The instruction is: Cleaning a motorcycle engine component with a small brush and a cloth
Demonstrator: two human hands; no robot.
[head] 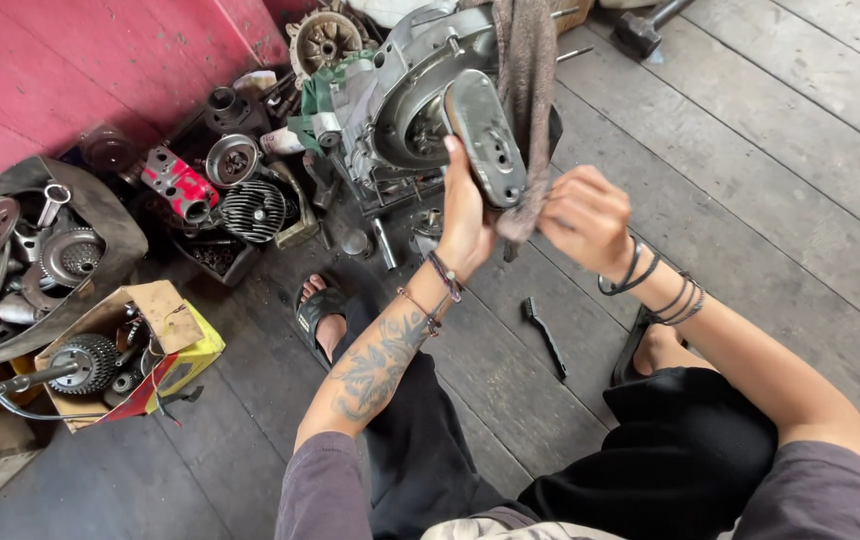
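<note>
My left hand (pixel 466 212) grips an oval grey metal engine cover (pixel 486 135) from below and holds it up over the floor. My right hand (pixel 587 218) is closed on a brownish-grey rag (pixel 526 70) that drapes over the cover's right side and hangs down from above. Both wrists wear bands and cords. Just behind the cover stands a partly stripped grey engine (pixel 402 95).
Engine parts lie at the left: a finned cylinder (pixel 253 209), a red part (pixel 181 184), a cardboard box of gears (pixel 120 350), a dark tray of discs (pixel 110 215). A small black brush (pixel 543 335) lies on the wooden planks between my sandalled feet. A red wall rises at the far left.
</note>
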